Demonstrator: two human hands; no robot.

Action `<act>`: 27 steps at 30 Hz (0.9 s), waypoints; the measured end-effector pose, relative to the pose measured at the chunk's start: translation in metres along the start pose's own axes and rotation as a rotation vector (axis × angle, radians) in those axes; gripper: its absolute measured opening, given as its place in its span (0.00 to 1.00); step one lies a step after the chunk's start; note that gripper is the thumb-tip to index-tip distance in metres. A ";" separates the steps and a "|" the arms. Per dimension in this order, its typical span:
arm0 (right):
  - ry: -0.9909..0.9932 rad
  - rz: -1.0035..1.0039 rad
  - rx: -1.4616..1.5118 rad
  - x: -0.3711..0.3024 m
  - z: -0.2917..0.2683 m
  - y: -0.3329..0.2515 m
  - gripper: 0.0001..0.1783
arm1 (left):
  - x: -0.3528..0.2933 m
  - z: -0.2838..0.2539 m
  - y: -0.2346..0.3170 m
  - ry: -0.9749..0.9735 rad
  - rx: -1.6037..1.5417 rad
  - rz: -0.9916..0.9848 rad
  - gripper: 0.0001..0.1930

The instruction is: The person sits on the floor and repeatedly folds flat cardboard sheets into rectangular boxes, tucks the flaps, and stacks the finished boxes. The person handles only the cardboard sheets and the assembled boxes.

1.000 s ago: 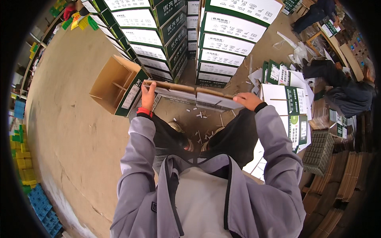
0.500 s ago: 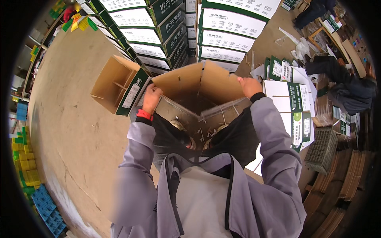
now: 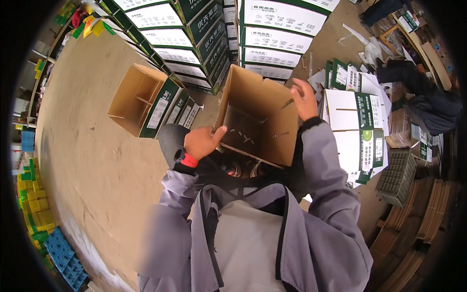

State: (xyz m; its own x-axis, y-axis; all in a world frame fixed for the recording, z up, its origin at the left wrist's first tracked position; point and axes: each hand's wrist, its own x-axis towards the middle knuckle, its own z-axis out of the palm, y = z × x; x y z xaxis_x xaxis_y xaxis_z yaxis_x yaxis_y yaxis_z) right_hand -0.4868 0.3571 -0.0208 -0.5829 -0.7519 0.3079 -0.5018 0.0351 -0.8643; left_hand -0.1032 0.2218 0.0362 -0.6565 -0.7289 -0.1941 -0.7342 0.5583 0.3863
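Between my arms a brown cardboard box (image 3: pixel 277 114) is spread into a four-sided shape, with floor showing through it. My left hand (image 3: pixel 200 142), a red-strapped watch at its wrist, is closed on the near-left edge of the box, thumb at the rim. At the far-right corner is my right hand (image 3: pixel 304 101), its fingers bent and apart beside the wall; it does not plainly grip the card. To the left, beside my knee, stand open boxes with green sides (image 3: pixel 158 113); the nearest-visible one has card dividers inside.
Tall stacks of white and green boxes (image 3: pixel 277 36) rise ahead. Flattened white and green cartons (image 3: pixel 346 109) lie at the right, near a grey crate (image 3: pixel 396 177) and bundled brown cardboard (image 3: pixel 433 211). Another person's dark-clothed legs (image 3: pixel 411 80) are at far right. Yellow and blue crates (image 3: pixel 61 258) line the left.
The cardboard box has gone from a folded-open V to a four-sided shape. My left hand has moved nearer and rightward; the right hand's fingers have lifted and spread.
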 end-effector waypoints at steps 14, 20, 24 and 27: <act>0.047 0.047 -0.116 -0.103 0.004 -0.040 0.30 | 0.072 0.002 -0.001 0.044 -0.645 0.413 0.43; 0.068 0.030 -0.118 -0.107 0.021 -0.048 0.28 | 0.086 0.010 -0.007 0.108 -0.762 0.244 0.34; 0.075 0.058 -0.076 -0.108 0.021 -0.051 0.28 | 0.082 0.021 -0.014 0.210 -0.760 0.260 0.30; 0.068 0.074 -0.062 -0.108 0.021 -0.048 0.28 | 0.077 0.013 -0.013 0.186 -0.647 0.213 0.29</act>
State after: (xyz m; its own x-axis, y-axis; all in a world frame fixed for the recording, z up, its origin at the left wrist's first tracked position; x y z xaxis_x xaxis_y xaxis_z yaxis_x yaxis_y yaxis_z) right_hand -0.3861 0.4229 -0.0214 -0.6608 -0.6993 0.2724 -0.4933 0.1312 -0.8599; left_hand -0.1467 0.1633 0.0045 -0.6916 -0.7178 0.0805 -0.3046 0.3909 0.8686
